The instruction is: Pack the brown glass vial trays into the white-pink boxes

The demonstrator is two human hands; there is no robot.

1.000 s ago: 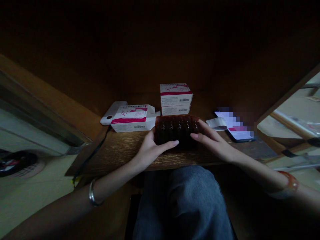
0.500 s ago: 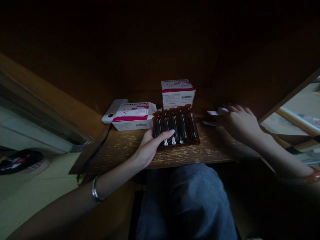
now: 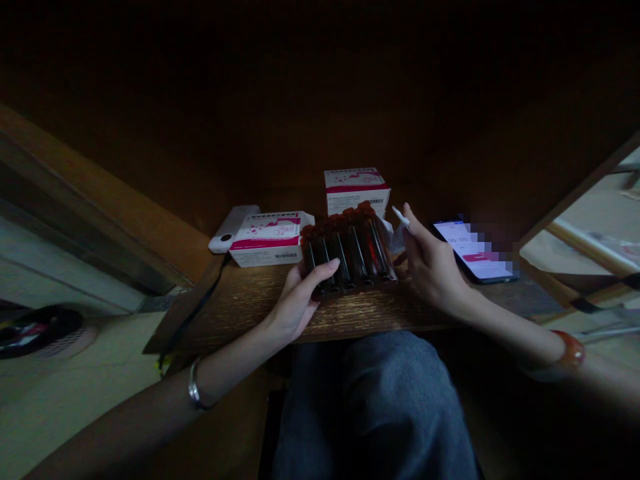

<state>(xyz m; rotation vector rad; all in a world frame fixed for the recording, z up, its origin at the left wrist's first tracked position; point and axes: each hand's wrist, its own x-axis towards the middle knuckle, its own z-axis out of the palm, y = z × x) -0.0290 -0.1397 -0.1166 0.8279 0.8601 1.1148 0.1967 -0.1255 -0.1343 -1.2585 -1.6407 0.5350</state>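
Note:
My left hand [image 3: 300, 293] is closed on a brown plastic tray of vials [image 3: 347, 250], its thumb across the front. Several dark glass vials lie side by side in that tray, which is tilted up above the wooden shelf. Just right of it, my right hand [image 3: 435, 263] pinches a folded white paper [image 3: 399, 233]; part of the paper is hidden behind the fingers. Left of the tray lies a white and magenta box [image 3: 267, 237] with its end flap out. Behind the tray stands a second white and magenta box [image 3: 357, 190].
A phone [image 3: 473, 250] with a lit screen lies right of my right hand. At the left, a white device [image 3: 233, 228] with a black strap [image 3: 195, 313] rests behind the nearer box. The worn shelf [image 3: 240, 300] ends just above my knees. A basket [image 3: 45, 330] stands on the floor.
My right hand has moved left toward the tray with the white paper, uncovering the phone. My left hand keeps its hold, and the tray has tilted slightly.

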